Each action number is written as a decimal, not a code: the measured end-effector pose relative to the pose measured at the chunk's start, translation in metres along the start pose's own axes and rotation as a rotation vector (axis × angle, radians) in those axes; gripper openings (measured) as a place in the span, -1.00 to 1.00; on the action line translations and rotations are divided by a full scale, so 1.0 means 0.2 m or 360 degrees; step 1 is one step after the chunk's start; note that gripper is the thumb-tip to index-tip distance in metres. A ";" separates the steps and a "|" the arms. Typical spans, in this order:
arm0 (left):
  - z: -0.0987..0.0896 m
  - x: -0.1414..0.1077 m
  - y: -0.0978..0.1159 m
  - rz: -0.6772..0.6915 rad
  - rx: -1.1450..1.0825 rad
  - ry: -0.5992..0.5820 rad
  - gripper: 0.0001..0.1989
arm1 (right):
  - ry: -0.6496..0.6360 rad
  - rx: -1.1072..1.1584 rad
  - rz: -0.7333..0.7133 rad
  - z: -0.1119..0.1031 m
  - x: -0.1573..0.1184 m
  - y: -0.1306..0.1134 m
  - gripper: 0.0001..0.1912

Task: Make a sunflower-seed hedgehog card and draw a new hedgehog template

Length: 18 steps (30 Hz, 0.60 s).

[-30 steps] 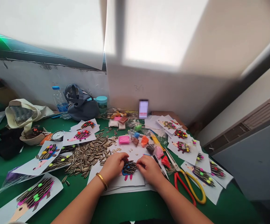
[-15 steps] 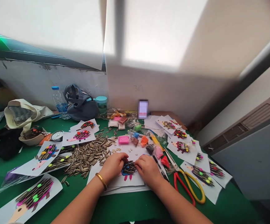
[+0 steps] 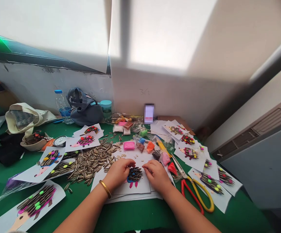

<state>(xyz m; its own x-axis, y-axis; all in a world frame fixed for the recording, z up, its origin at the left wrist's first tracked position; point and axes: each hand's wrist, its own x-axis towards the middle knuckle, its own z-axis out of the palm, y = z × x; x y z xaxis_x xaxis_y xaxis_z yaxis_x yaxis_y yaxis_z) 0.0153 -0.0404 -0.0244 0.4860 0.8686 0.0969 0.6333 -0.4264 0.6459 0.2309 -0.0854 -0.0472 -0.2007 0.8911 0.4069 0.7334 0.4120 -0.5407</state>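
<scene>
Two bare hands flank a seed-covered hedgehog (image 3: 135, 175), which has a blue edge and two pink feet and lies on a white sheet (image 3: 142, 189) on the green counter (image 3: 130, 216). On the hedgehog's left, the left hand (image 3: 119, 171) has its fingers curled inward, the fingertips close by the upper left edge; whether they grip anything cannot be told. On the hedgehog's right, the right hand (image 3: 157, 174) brings thumb and forefinger near each other just beside the spines, and any seed between them would be too small to make out. A gold bracelet (image 3: 106, 189) circles the left wrist.

Left of the hedgehog and a little beyond it spreads a big pile of striped sunflower seeds (image 3: 92, 161). Beyond the hedgehog lie a pink packet (image 3: 129, 146) and, farther to its right, an orange packet (image 3: 150, 147) and a red packet (image 3: 172, 168). Right of these, but well apart from the hedgehog, rest scissors (image 3: 185, 176) with red and yellow handles, blades pointing away. More hedgehog pictures (image 3: 212, 182), dotted with bright balls, lie on both sides of the hedgehog. Far beyond it, a phone (image 3: 149, 114) stands upright.
</scene>
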 end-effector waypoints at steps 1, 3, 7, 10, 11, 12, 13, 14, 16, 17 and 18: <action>0.00 0.00 0.00 0.0027 0.0024 -0.0004 -0.57 | 0.0001 0.0005 0.0000 0.00 0.00 0.00 -0.78; 0.01 0.00 0.00 0.0066 0.0064 -0.0018 -0.56 | -0.0012 0.0000 -0.0004 0.01 -0.01 0.00 -0.73; 0.01 0.00 0.00 0.0102 0.0098 -0.0036 -0.55 | -0.0021 -0.0037 -0.0015 0.02 -0.02 0.00 -0.69; 0.02 0.00 0.01 0.0137 0.0104 -0.0075 -0.55 | -0.0032 -0.0040 -0.0007 0.02 -0.02 0.00 -0.68; 0.02 0.00 0.01 0.0142 0.0107 -0.0086 -0.54 | -0.0041 -0.0036 0.0001 0.03 -0.02 0.00 -0.68; 0.02 0.00 0.01 0.0142 0.0109 -0.0095 -0.54 | -0.0052 -0.0030 0.0007 0.02 -0.02 0.00 -0.68; 0.02 0.00 0.01 0.0138 0.0110 -0.0102 -0.54 | -0.0062 -0.0022 0.0011 0.02 -0.02 0.00 -0.68; 0.01 0.00 0.01 0.0133 0.0110 -0.0111 -0.54 | -0.0070 -0.0011 0.0015 0.02 -0.02 0.00 -0.68; 0.01 0.00 0.01 0.0121 0.0103 -0.0127 -0.53 | -0.0070 0.0021 0.0025 0.02 -0.01 -0.01 -0.67; 0.01 0.00 0.01 0.0113 0.0095 -0.0129 -0.53 | -0.0064 0.0040 0.0035 0.01 -0.01 -0.01 -0.67; 0.01 0.00 0.01 0.0104 0.0083 -0.0126 -0.53 | -0.0053 0.0058 0.0050 0.00 -0.01 -0.02 -0.68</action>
<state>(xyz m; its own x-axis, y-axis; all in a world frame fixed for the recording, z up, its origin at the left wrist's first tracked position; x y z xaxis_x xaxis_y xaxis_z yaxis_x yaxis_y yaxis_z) 0.0179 -0.0421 -0.0241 0.5720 0.8167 0.0761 0.6281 -0.4958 0.5997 0.2285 -0.0890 -0.0473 -0.1998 0.9094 0.3647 0.7155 0.3897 -0.5798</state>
